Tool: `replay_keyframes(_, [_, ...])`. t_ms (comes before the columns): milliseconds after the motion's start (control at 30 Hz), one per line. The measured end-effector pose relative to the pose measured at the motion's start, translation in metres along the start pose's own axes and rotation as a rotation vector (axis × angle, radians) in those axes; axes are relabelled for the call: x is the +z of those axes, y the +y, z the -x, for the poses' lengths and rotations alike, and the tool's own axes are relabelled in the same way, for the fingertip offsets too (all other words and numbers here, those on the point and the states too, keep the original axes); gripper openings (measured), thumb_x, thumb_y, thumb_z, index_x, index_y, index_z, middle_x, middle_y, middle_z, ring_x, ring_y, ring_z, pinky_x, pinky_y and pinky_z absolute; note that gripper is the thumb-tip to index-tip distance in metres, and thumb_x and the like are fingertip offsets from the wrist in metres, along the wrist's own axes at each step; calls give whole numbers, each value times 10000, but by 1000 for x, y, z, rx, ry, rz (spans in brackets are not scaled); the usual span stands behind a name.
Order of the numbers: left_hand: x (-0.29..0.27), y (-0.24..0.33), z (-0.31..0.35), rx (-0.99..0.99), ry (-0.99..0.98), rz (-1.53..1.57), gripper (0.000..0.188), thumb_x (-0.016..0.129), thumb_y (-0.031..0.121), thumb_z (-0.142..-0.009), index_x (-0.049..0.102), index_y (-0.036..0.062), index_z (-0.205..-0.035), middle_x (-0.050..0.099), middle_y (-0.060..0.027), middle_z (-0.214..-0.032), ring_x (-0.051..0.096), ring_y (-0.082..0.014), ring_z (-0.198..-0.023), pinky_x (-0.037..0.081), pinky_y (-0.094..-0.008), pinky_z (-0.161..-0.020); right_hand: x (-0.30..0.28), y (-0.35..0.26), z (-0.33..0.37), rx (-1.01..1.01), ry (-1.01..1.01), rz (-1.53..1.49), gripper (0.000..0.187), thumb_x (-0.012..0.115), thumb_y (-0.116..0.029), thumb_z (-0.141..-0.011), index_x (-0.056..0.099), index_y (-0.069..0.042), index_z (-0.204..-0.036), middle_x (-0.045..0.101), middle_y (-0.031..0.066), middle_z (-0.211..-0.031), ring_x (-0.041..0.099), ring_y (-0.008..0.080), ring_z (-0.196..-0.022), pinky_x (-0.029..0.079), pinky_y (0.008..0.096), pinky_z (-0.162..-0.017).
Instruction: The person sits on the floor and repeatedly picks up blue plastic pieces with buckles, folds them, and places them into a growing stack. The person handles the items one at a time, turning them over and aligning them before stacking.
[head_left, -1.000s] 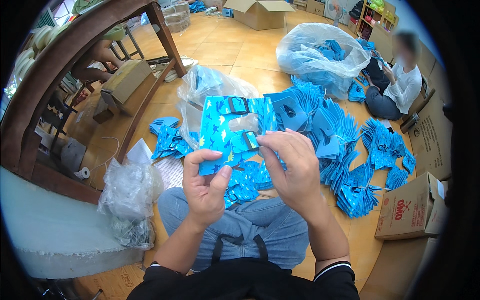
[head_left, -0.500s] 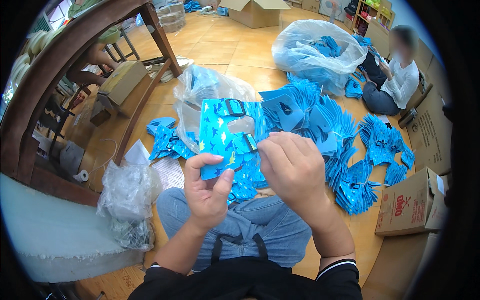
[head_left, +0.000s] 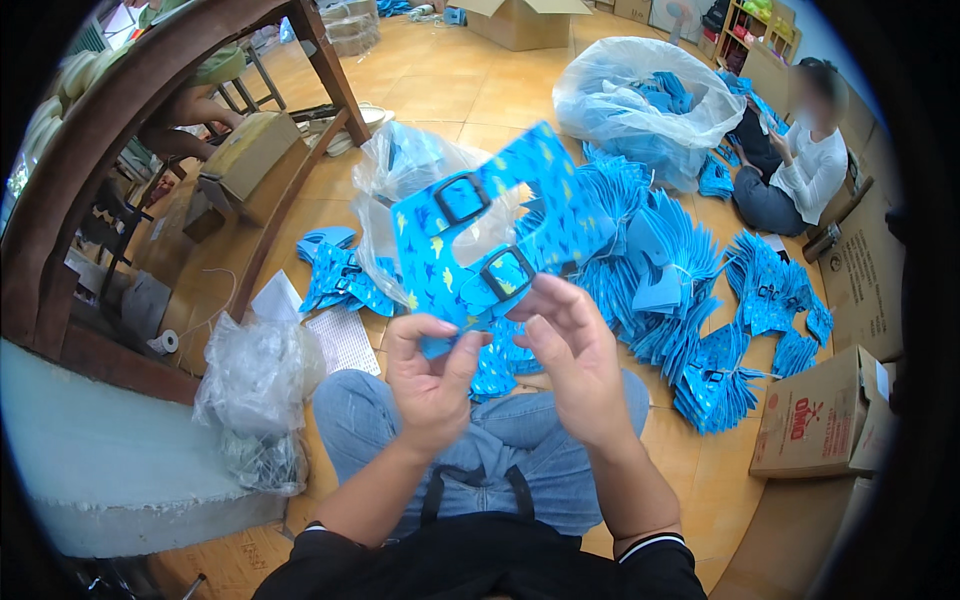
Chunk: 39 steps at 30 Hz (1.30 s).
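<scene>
A flat blue fabric piece [head_left: 432, 262] with a dinosaur print and two black plastic buckles is held up over my lap, tilted up to the right. It bends around a cut-out in its middle. My left hand [head_left: 430, 385] pinches its lower edge between thumb and fingers. Beside the lower buckle [head_left: 507, 273], my right hand [head_left: 580, 370] has its thumb and curved fingers apart; its fingertips are close to the piece, and I cannot tell whether they touch it. Behind the piece, bundles of similar blue pieces [head_left: 665, 265] lie fanned out on the floor.
A clear plastic bag [head_left: 425, 150] and a larger bag of blue pieces [head_left: 610, 115] stand beyond. More bundles [head_left: 770, 285] lie right, near cardboard boxes [head_left: 815, 415]. Crumpled plastic [head_left: 260, 380] and a printed sheet [head_left: 343, 340] are left, by a wooden table [head_left: 330, 80]. A person [head_left: 800, 170] sits far right.
The fabric piece has tilted clockwise and spread out to the right, showing its cut-out more fully. My right hand has moved down and its closed fingers have come apart.
</scene>
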<state>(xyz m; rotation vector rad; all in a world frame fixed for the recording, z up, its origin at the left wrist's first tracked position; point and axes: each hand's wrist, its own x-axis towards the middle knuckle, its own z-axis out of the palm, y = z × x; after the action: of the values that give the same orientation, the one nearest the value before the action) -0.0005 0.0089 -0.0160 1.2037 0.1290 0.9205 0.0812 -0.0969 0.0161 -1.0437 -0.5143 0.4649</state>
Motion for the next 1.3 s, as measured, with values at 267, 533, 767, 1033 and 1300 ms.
replay_keyframes(267, [-3, -18, 25, 60, -72, -198, 274, 663, -21, -839, 502, 35, -1053, 529, -86, -1037, 535, -135, -933, 448, -247, -828, 2, 14, -5, -4, 28, -47, 464, 643, -68, -887, 430, 23, -1289, 605, 100, -1125, 569, 124, -975, 472, 281, -837])
replay_keyframes(533, [-27, 41, -18, 104, -22, -441, 424, 649, 27, -855, 475, 5, -1242, 528, -171, -1272, 536, -203, -1146, 468, -328, -917, -16, 14, -9, -97, -154, 334, 423, 621, -129, -916, 490, 52, -1276, 649, 90, -1047, 592, 129, -966, 470, 290, -845])
replay_keyframes(767, [-23, 26, -8, -176, -131, -144, 323, 583, 19, -918, 532, -42, -1231, 659, -154, -1081, 627, -177, -1007, 506, -302, -873, -3, 15, -6, -200, -53, 554, 295, 689, -97, -838, 599, -14, -1107, 646, 110, -1015, 621, 188, -920, 502, 302, -756])
replay_keyframes(1033, [-24, 14, 5, 9, -69, -279, 282, 620, -10, -885, 573, -53, -1160, 660, -134, -1040, 630, -157, -944, 513, -292, -834, -1, 6, -3, -217, -91, 613, 171, 698, -57, -812, 609, -22, -953, 621, 99, -975, 604, 195, -850, 484, 298, -675])
replay_keyframes(1300, [-26, 10, 7, 87, -48, -355, 304, 710, -37, -805, 612, -26, -1093, 665, -132, -997, 647, -158, -889, 526, -281, -792, 2, 1, -2, -200, -147, 590, 122, 669, -46, -832, 602, -22, -931, 594, 82, -991, 580, 148, -877, 482, 265, -701])
